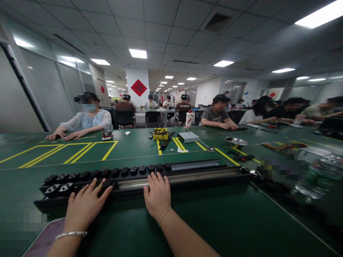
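Two long black rails lie side by side across the green table in front of me. The far rail [195,165] carries a row of several black socket-like modules [124,172] along its left part. On the near rail [187,177], whose channel is silvery, a few similar modules [66,188] sit at the left end. My left hand [84,205] rests over these near modules with its fingers spread, hiding part of them. Flat on the near rail's channel lies my right hand [158,196], fingers stretched out. Neither hand grips anything visible.
A phone [45,237] lies at the lower left. Rightward are a water bottle [318,175], a metal bowl [235,141] and loose wires [284,147]. Farther back stand a yellow box [160,134] and a grey box [188,137]. Co-workers sit across the table.
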A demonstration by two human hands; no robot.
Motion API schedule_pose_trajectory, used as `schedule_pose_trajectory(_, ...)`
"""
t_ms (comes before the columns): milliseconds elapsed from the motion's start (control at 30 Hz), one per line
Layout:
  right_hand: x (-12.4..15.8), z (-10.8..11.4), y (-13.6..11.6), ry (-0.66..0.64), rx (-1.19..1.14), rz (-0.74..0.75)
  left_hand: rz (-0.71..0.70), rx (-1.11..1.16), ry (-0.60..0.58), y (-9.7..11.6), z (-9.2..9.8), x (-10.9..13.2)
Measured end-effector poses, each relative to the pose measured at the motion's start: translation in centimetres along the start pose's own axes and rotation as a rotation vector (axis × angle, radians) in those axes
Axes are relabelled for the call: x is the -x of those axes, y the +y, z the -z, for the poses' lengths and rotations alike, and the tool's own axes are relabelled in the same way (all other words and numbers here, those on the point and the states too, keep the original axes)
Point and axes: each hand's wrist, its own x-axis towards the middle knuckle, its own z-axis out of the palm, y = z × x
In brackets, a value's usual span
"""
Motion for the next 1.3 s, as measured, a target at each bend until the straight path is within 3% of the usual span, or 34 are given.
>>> schedule_pose_trajectory(233,-0.02,-0.09,-0.03,-0.004,0.028,-0.005,-0.021,-0.165,-0.033,0.36,0.36,0.25)
schedule_pose_trajectory(567,0.02,-0.15,0.03,0.008,-0.012,-0.006,-0.079,-0.155,-0.062,0.34,0.12,-0.02)
schedule_pose_trajectory(733,0.04,-0.07,-0.02,0.005,-0.038,-0.013,-0.034,-0.111,-0.091,0.72,0.62,-0.06)
schedule_pose_trajectory(1300,0.05,-0.24,0.17,-0.008,-0.040,-0.009,-0.024,-0.099,-0.033,0.66,-0.03,-0.28)
